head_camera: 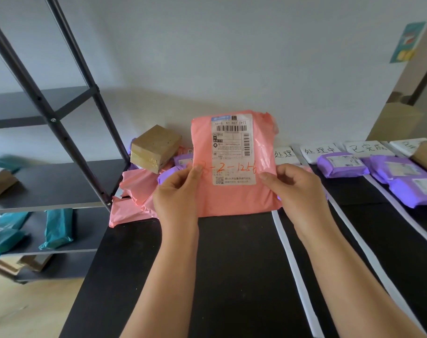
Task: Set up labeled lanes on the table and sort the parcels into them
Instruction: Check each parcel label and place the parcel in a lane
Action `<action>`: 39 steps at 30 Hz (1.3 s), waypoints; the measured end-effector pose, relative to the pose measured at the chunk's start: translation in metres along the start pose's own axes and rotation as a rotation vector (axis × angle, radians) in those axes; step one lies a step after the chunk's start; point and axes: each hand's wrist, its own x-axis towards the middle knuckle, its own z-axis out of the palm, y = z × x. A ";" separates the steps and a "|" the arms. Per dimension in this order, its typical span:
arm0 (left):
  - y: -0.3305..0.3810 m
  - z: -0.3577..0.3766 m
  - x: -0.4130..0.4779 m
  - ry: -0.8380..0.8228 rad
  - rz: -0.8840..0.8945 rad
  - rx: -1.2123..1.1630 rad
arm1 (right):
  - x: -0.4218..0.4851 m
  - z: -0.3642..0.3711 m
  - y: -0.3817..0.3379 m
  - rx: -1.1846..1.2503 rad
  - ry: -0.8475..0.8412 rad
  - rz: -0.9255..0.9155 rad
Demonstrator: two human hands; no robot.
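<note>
I hold a pink plastic parcel upright above the black table, its white shipping label facing me with red handwriting across it. My left hand pinches its left edge and my right hand grips its right edge. White tape strips mark lanes on the table to the right. Handwritten paper lane labels lie along the wall end of the lanes. Purple parcels lie in the right lanes.
A heap of pink parcels, purple ones and a brown taped box sits at the table's far left. A black metal shelf rack stands left, holding teal parcels. Cardboard boxes stand at the back right.
</note>
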 end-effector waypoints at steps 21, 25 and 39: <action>-0.042 -0.044 -0.017 -0.425 0.214 0.515 | -0.093 0.002 0.007 -0.700 0.379 -0.011; -0.050 -0.026 -0.040 -0.592 0.279 0.585 | -0.114 -0.023 0.021 -0.849 0.357 0.065; -0.043 0.117 -0.193 -0.579 0.277 0.518 | -0.169 -0.231 0.064 -0.443 0.458 0.228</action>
